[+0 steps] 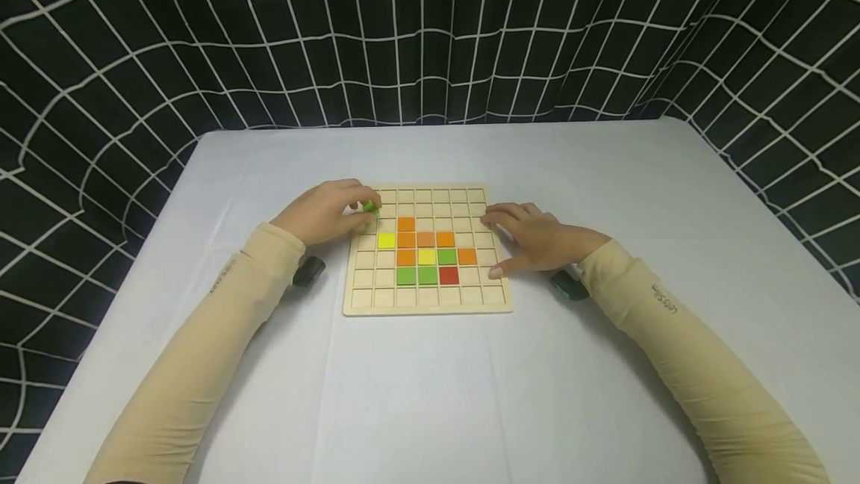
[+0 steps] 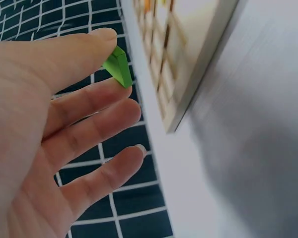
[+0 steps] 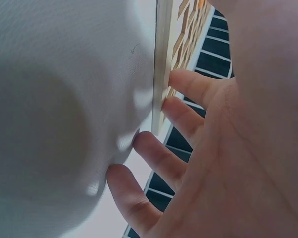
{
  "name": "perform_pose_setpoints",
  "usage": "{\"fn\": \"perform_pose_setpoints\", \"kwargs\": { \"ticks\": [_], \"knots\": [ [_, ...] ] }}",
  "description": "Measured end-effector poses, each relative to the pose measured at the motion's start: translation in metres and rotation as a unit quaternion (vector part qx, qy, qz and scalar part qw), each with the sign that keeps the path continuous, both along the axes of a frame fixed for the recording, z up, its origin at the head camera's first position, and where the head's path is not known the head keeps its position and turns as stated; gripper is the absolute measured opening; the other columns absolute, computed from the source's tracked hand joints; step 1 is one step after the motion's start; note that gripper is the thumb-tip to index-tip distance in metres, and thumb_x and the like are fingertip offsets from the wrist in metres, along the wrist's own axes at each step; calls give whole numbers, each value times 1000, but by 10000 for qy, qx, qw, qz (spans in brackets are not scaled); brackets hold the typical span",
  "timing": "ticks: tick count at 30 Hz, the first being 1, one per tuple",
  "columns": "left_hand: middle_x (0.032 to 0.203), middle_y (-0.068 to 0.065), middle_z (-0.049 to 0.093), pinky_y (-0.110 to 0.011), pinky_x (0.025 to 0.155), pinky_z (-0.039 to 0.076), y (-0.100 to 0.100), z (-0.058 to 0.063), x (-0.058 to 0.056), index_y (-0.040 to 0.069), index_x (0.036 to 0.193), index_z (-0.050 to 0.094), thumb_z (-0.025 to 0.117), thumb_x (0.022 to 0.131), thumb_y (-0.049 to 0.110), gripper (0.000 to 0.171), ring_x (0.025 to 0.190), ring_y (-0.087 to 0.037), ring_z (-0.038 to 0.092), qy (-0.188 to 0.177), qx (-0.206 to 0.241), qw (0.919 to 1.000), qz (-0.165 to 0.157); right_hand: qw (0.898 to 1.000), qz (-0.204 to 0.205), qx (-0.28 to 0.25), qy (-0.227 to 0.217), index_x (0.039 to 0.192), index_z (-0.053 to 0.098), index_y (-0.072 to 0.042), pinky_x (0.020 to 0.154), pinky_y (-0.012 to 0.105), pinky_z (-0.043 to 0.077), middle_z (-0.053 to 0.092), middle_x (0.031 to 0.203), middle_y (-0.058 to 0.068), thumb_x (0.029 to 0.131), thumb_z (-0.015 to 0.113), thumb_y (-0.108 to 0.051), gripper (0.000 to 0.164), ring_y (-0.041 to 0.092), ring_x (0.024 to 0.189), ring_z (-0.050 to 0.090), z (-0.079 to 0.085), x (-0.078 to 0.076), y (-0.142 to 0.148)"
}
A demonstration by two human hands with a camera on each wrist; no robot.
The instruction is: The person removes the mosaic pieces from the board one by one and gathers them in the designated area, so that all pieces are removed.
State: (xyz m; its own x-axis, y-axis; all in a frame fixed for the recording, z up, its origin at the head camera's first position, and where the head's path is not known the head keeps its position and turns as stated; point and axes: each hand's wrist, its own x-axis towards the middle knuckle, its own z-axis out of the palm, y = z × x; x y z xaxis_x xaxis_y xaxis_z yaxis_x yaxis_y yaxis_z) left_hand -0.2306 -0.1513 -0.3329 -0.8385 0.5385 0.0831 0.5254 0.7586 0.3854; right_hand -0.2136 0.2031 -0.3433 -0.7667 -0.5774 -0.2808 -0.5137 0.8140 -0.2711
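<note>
A square wooden grid board (image 1: 384,299) lies on the table, with orange, yellow, green and red tiles in several of its middle cells. My left hand (image 1: 331,212) is over the board's upper left corner and pinches a small green tile (image 2: 118,67) between thumb and index finger; its other fingers are spread apart. At the board's right edge rests my right hand (image 1: 537,236), its fingers loosely extended and holding nothing. In the right wrist view two fingertips (image 3: 181,82) touch the board's side, while the other fingers reach down to the tablecloth.
White cloth covers the table (image 1: 430,394). Behind it and along the sides hangs a black curtain (image 1: 430,36) with a white grid. Dark wrist devices are worn under the left wrist (image 1: 309,271) and right wrist (image 1: 569,286).
</note>
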Motion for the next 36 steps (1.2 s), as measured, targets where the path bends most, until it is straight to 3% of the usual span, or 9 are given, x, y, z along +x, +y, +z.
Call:
{"fn": "perform_pose_setpoints", "kwargs": {
  "ticks": [16,24,36],
  "knots": [
    [102,-4,66,-41,79,48,-56,26,-1,17,111,67,69,89,20,23,92,-23,58,365,-392,9940,956,10000,-11,-41,-39,147,29,-16,106,61,28,20,155,9,75,68,-64,95,36,137,22,-4,-2,1],
    [102,-11,65,-45,80,48,-78,28,-3,13,115,67,69,88,19,27,92,-27,57,-24,-598,9875,1460,9999,66,-98,15,145,30,-17,102,63,28,22,153,10,75,67,-65,93,38,135,24,-3,-3,3],
    [107,-21,63,-51,83,47,-118,27,-10,3,124,60,65,91,23,39,97,-33,57,-331,-844,9814,1690,9999,-25,-66,-88,145,30,-17,104,60,28,20,154,8,73,68,-66,95,36,136,23,-6,-6,2]
  ]
}}
